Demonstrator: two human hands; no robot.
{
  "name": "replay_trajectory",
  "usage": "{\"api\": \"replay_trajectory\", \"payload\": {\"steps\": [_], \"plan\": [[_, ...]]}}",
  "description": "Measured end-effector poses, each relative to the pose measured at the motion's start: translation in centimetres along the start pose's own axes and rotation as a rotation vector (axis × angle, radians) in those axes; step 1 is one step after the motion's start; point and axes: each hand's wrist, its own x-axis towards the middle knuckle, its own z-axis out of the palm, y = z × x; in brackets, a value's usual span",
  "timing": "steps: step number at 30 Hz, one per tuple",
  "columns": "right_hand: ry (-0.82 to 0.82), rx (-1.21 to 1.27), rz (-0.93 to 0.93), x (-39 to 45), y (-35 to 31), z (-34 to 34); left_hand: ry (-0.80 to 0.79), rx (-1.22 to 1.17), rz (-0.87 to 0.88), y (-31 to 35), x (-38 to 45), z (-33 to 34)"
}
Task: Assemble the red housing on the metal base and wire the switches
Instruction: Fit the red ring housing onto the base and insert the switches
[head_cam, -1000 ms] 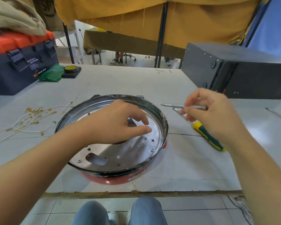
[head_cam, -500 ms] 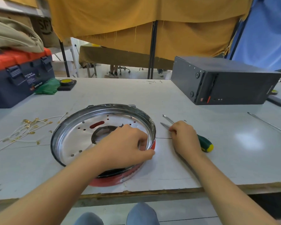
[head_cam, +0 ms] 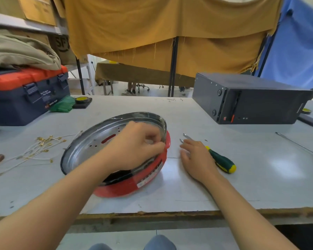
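A round shiny metal base [head_cam: 90, 143] sits inside a red housing [head_cam: 126, 188] at the middle of the table, and the pair is tilted, raised on its right side. My left hand [head_cam: 135, 147] grips the rim on that right side, fingers curled over the metal edge and the red lip. My right hand [head_cam: 195, 156] rests flat on the table just right of the housing, fingers relaxed, holding nothing. Beside it lie a green-and-yellow screwdriver [head_cam: 222, 161] and a thin silver tool [head_cam: 187, 136]. White wires with brass terminals [head_cam: 38, 147] lie to the left.
A blue and orange toolbox [head_cam: 25, 94] stands at the back left, with a green cloth [head_cam: 61, 105] and a tape roll [head_cam: 81, 100] next to it. A black computer case [head_cam: 251, 100] fills the back right. Another long screwdriver [head_cam: 296, 144] lies far right. The worn table edge [head_cam: 152, 213] is near me.
My right hand set the silver tool down and now lies flat on the table. My left hand shifted to the right rim, and the base with its housing tipped up there.
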Motion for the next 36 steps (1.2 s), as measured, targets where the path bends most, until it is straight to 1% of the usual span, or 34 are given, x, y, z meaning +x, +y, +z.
{"api": "replay_trajectory", "payload": {"steps": [3,5,7,10,12,13,15,16,18,20,22,24,26,30,33,36], "plan": [[-0.061,0.212,0.04,0.1,-1.3,-0.5,0.173,-0.096,-0.03,0.5,0.1,-3.1],[-0.096,0.391,0.079,0.3,-2.4,-0.5,0.29,-0.21,-0.078,0.5,0.0,-5.2],[-0.152,0.542,0.1,0.7,-3.7,-0.5,0.413,-0.419,-0.143,0.1,-0.5,-7.1],[-0.2,0.738,0.096,1.2,-5.5,-0.2,0.586,-0.849,-0.296,-1.0,-1.5,-8.5],[-0.214,0.984,0.098,1.5,-6.4,0.0,0.61,-1.13,-0.429,-2.2,-2.3,-8.3],[-0.245,1.113,0.107,1.6,-6.8,0.0,0.609,-1.229,-0.48,-2.9,-2.8,-8.0],[-0.321,1.346,0.146,2.0,-7.1,-0.1,0.619,-1.343,-0.55,-4.4,-3.5,-7.3],[-0.341,1.427,0.186,2.3,-7.1,-0.1,0.619,-1.387,-0.554,-5.2,-3.9,-6.8],[-0.348,1.474,0.292,2.7,-6.9,-0.3,0.617,-1.448,-0.541,-6.7,-4.4,-5.8],[-0.35,1.454,0.372,3.0,-6.5,-0.5,0.595,-1.5,-0.543,-7.9,-4.8,-4.9],[-0.353,1.432,0.401,3.1,-6.2,-0.6,0.572,-1.528,-0.571,-9.0,-5.0,-4.1],[-0.317,1.371,0.422,3.1,-6.1,-0.9,0.561,-1.473,-0.63,-10.2,-5.3,-3.4],[-0.261,1.309,0.419,3.4,-6.0,-1.2,0.53,-1.342,-0.68,-11.2,-5.8,-2.8],[-0.18,1.238,0.399,3.9,-5.6,-1.5,0.395,-1.053,-0.71,-12.4,-6.6,-2.4],[-0.193,1.192,0.423,4.2,-5.2,-1.3,0.365,-0.975,-0.772,-12.4,-6.5,-2.5],[-0.227,1.164,0.438,4.4,-4.8,-1.0,0.269,-0.832,-0.763,-12.4,-6.4,-2.5]]}}
